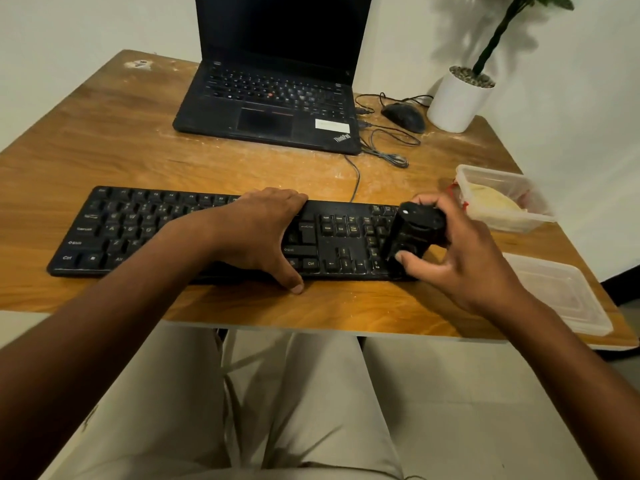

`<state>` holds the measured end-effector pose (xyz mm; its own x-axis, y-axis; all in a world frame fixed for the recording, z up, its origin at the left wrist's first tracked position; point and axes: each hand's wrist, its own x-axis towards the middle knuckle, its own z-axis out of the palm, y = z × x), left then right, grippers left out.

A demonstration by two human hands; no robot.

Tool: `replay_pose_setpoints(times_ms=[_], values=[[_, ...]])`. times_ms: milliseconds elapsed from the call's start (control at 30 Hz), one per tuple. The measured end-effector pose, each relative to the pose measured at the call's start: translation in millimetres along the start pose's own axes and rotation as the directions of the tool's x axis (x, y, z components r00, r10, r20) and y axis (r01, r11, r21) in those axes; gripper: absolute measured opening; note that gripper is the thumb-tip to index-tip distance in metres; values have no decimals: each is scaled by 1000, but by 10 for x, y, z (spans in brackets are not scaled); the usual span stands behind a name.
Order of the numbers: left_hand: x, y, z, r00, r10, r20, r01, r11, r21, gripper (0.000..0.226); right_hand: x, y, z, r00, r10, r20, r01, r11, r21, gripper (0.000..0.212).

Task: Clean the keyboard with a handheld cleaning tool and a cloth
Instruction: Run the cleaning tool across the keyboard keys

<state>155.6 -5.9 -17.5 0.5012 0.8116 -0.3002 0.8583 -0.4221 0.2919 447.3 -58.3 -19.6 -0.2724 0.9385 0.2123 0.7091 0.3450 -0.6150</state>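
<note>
A black full-size keyboard (138,230) lies across the near part of the wooden table (104,140). My left hand (263,233) rests flat over its middle, fingers reaching the far edge and thumb hanging over the near edge. My right hand (460,258) grips a black handheld cleaning tool (414,233) that stands tilted on the keyboard's number pad at the right end. A pale yellowish cloth (491,202) lies inside a clear plastic container (540,206) to the right of the keyboard.
An open black laptop (273,98) sits behind the keyboard, with a wired mouse (405,116) and loose cables to its right. A white plant pot (457,102) stands at the back right. A clear container lid (561,292) lies near the front right corner.
</note>
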Motion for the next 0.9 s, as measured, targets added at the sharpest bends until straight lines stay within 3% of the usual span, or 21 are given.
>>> replay_pose_setpoints(times_ms=[100, 233, 367, 667, 800, 900], values=[[-8, 9, -2, 1000, -3, 5, 3, 1000, 2, 135, -24, -25, -122, 1000, 11, -3, -11, 999, 49, 60], [-22, 36, -18, 1000, -19, 18, 19, 1000, -6, 135, 254, -77, -88, 993, 15, -117, -6, 996, 85, 63], [-37, 42, -24, 999, -32, 32, 32, 999, -9, 139, 425, -141, 159, 998, -23, -56, 27, 996, 82, 63], [-28, 45, -25, 1000, -10, 16, 10, 1000, -3, 131, 188, 222, -351, 996, 86, -36, -91, 984, -152, 65], [-25, 25, -19, 1000, -14, 21, 14, 1000, 2, 136, 299, 95, -233, 992, 79, -100, -83, 996, -32, 67], [-27, 33, -19, 1000, -18, 25, 18, 1000, -3, 138, 390, -64, 56, 996, 46, -73, -40, 995, 88, 65]])
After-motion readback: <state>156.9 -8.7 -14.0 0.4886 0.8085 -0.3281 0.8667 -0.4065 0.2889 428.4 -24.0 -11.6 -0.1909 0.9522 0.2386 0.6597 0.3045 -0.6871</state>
